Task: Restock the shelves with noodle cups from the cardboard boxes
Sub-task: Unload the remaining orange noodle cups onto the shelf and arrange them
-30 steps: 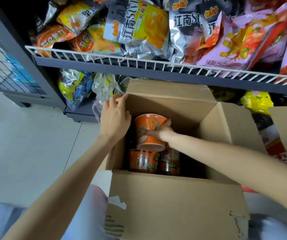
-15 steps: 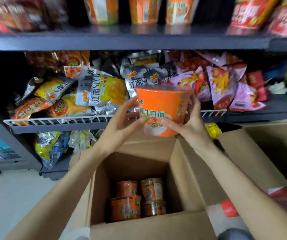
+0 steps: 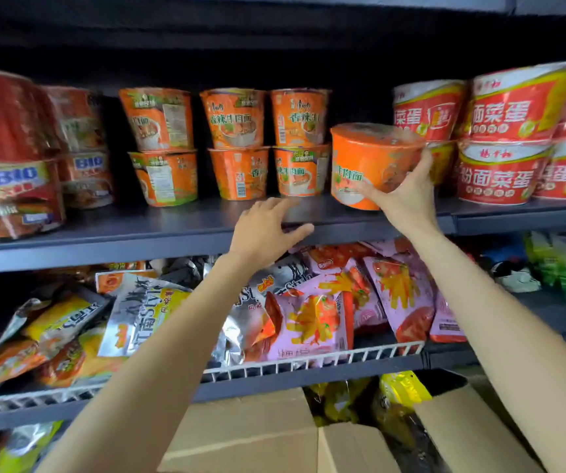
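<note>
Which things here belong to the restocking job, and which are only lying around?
Belongs to the job:
- orange noodle cup in the right hand
- stacked orange cups
- upper shelf
- cardboard box
- left hand

Just lying about:
- red cups
- snack bags

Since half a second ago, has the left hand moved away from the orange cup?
Yes. The left hand has let go and dropped to the shelf edge; the right hand alone holds the orange cup.

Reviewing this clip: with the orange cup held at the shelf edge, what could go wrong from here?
1. Only the right hand grips the orange noodle cup, from its side and bottom; it may slip, since the left hand rests open on the shelf edge.
2. The gap is tight: pushing in could knock the stacked orange cups or red bowls beside it.
</note>
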`<control>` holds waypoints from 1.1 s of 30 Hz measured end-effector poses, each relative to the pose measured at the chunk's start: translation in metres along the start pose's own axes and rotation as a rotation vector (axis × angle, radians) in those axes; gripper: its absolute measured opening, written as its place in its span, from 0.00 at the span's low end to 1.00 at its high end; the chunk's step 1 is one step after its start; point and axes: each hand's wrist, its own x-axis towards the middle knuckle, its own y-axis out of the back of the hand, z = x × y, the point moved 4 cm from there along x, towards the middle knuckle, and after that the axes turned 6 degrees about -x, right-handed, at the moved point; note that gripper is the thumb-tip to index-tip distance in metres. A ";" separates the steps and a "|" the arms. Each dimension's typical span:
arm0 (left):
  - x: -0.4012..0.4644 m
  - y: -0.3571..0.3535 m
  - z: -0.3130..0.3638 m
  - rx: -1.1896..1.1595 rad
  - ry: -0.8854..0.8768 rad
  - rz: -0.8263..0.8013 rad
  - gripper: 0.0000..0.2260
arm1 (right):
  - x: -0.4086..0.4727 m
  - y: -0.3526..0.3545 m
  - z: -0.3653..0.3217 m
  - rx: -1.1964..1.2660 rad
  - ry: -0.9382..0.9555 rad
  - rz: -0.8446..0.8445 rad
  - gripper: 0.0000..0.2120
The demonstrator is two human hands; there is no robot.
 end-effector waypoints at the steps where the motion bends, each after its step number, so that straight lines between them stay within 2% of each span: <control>1: -0.001 -0.005 -0.005 0.029 -0.010 -0.027 0.24 | 0.014 -0.006 0.008 -0.072 -0.046 -0.055 0.55; 3: -0.005 -0.007 -0.011 0.034 -0.052 -0.003 0.24 | 0.028 -0.017 0.022 -0.293 -0.124 -0.193 0.46; 4: -0.007 -0.007 -0.012 0.056 -0.090 0.012 0.26 | 0.029 -0.019 0.026 -0.401 -0.104 -0.199 0.41; 7: -0.013 -0.010 -0.012 0.228 -0.227 0.029 0.31 | 0.020 -0.023 0.022 -0.563 0.234 -0.050 0.26; 9: -0.012 -0.010 -0.012 0.251 -0.269 0.110 0.26 | 0.022 -0.030 0.019 -0.611 0.410 -0.100 0.21; 11: -0.010 -0.009 -0.010 0.245 -0.269 0.179 0.24 | 0.037 -0.038 0.019 -0.664 0.400 -0.191 0.20; 13: -0.009 -0.008 -0.010 0.217 -0.247 0.211 0.23 | 0.059 -0.048 0.025 -0.709 0.313 -0.317 0.21; 16: -0.011 -0.009 -0.015 0.165 -0.217 0.186 0.26 | 0.085 -0.062 0.038 -0.632 0.224 -0.559 0.23; 18: -0.011 -0.009 -0.017 0.128 -0.174 0.137 0.30 | 0.089 -0.065 0.041 -0.577 0.207 -0.653 0.23; 20: -0.010 -0.007 -0.016 0.102 -0.152 0.093 0.31 | 0.088 -0.059 0.034 -0.500 0.214 -0.607 0.22; 24: -0.009 -0.005 -0.012 0.122 -0.155 0.099 0.30 | 0.055 -0.035 0.006 -0.377 0.392 -0.259 0.16; 27: -0.012 -0.007 -0.011 0.121 -0.193 0.161 0.25 | -0.006 -0.029 -0.015 -0.248 0.549 -0.055 0.12; 31: -0.020 -0.015 -0.009 0.179 -0.249 0.152 0.23 | -0.091 -0.035 -0.028 -0.159 0.619 0.046 0.11; 33: -0.041 -0.011 -0.008 0.229 -0.278 0.233 0.21 | -0.129 -0.042 -0.026 -0.155 0.645 0.044 0.10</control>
